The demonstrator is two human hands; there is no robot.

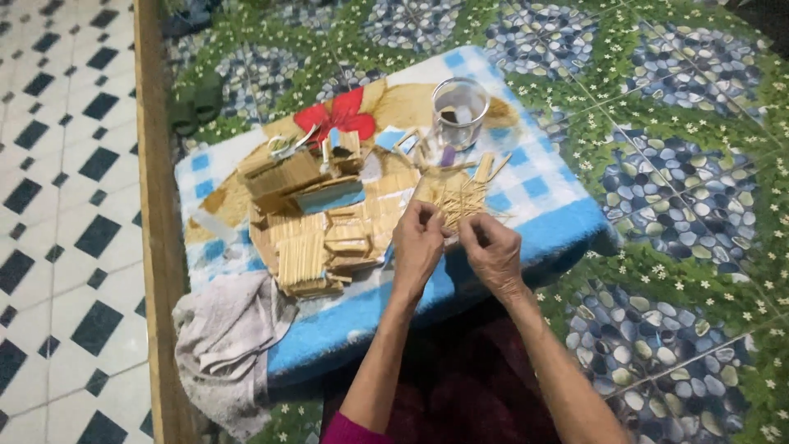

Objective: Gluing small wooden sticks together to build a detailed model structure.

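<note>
Both hands meet over the near edge of the low counter (559,226), and what they pinch is hard to make out: the left hand (417,245) and right hand (491,251) each close fingertips on what looks like a thin stick drawn from the loose pile of sticks (462,200) just beyond them, but the piece itself is too small to see clearly. The person's body is cut off below the forearms. One glass jar (459,111) stands at the far side, its contents blurred. Stacks of flat wooden slats (308,247) lie left of the hands, too jumbled to count, with one blue-edged block (329,196) on top. One grey cloth (226,345) hangs off the near left corner. The counter wears a blue-and-white checked cover with a red flower print (337,115). The floor (682,164) shows pebble-and-leaf tiles; past a wooden strip (152,205), black-and-white tiles.
</note>
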